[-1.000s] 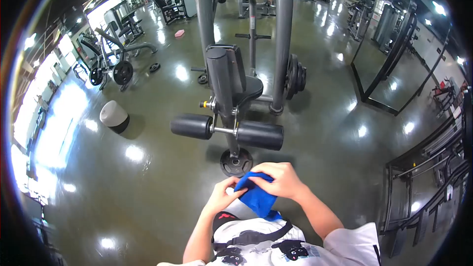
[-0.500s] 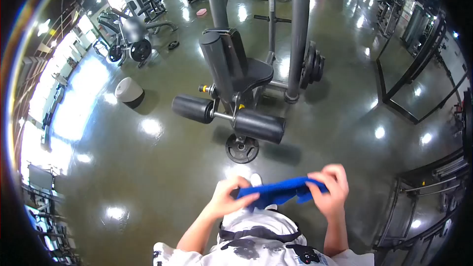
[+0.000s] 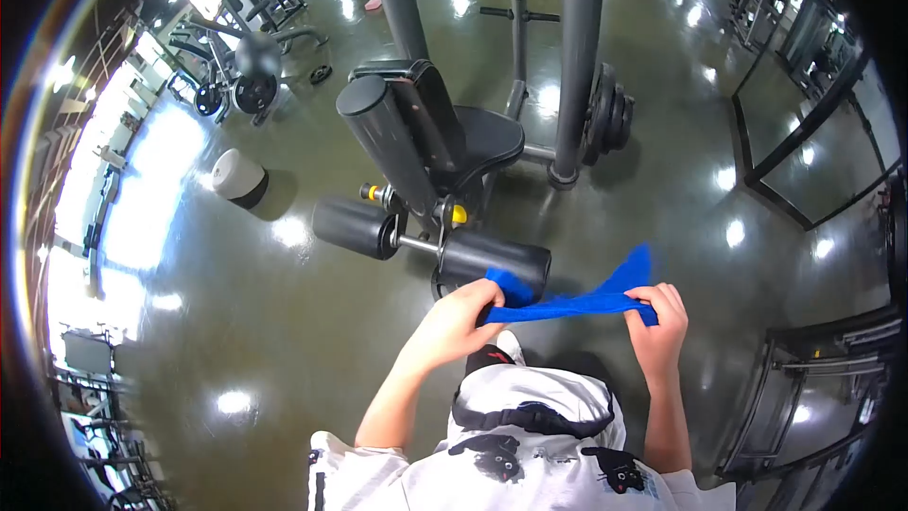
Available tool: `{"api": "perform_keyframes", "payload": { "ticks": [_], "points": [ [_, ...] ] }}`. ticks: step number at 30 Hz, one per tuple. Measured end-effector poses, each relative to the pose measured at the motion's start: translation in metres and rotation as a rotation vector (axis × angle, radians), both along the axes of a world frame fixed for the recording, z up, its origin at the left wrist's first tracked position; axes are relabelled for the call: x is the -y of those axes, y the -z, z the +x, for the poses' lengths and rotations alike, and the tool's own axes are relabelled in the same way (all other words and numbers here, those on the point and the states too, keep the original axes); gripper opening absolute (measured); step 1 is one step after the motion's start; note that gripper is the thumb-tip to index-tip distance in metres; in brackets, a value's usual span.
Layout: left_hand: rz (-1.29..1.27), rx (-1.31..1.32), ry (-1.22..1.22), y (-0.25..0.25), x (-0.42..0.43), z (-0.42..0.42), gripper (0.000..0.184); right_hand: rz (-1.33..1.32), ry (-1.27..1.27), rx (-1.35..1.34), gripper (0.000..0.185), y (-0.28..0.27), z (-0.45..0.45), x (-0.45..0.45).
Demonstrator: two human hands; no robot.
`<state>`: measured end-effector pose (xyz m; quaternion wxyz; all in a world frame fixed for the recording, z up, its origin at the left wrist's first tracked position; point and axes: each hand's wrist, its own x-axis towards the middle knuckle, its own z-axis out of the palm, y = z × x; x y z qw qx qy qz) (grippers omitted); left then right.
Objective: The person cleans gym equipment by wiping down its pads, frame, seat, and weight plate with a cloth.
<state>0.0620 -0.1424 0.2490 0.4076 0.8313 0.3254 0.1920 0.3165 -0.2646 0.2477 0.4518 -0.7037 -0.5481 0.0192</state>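
Observation:
A blue cloth (image 3: pixel 577 307) is stretched between my two hands, in front of my waist. My left hand (image 3: pixel 462 319) is closed round its left end, and a loose fold sticks up past the fingers. The right end is pinched by my right hand (image 3: pixel 659 322), with a pointed flap of cloth standing up beside it. Just beyond the cloth is a gym machine with black foam rollers (image 3: pixel 497 260), a padded seat (image 3: pixel 484 140) and a backrest. Part of the near roller's lower edge is hidden behind the cloth and my left hand.
A round white stool (image 3: pixel 238 176) stands on the shiny floor to the left. Weight plates (image 3: pixel 610 118) hang on the machine's right side. A black-framed mirror (image 3: pixel 809 147) is at the right, above a rack (image 3: pixel 823 378). Another plate-loaded machine (image 3: pixel 246 76) stands back left.
My hands have moved up and forward, closer to the rollers. The cloth is now pulled straighter, with a flap flying up on the right. The machine appears nearer.

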Motion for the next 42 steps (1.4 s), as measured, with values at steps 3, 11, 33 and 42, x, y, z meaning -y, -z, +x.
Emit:
{"api": "perform_keyframes", "payload": {
  "ticks": [3, 11, 33, 42],
  "points": [
    [0.133, -0.148, -0.078, -0.003, -0.016, 0.003, 0.024, -0.094, -0.047, -0.048, 0.015, 0.008, 0.012, -0.028],
    [0.202, -0.114, -0.302, -0.001, -0.024, 0.065, 0.019, -0.118, -0.329, -0.087, 0.017, 0.041, 0.094, -0.090],
    [1.154, 1.046, -0.011, -0.234, -0.015, 0.266, 0.012, -0.148, -0.255, 0.003, 0.013, 0.050, 0.356, -0.150],
    [1.322, 1.227, 0.082, -0.224, -0.105, 0.288, 0.017, -0.154, -0.219, 0.059, 0.017, 0.058, 0.388, -0.219]
  ]
}}
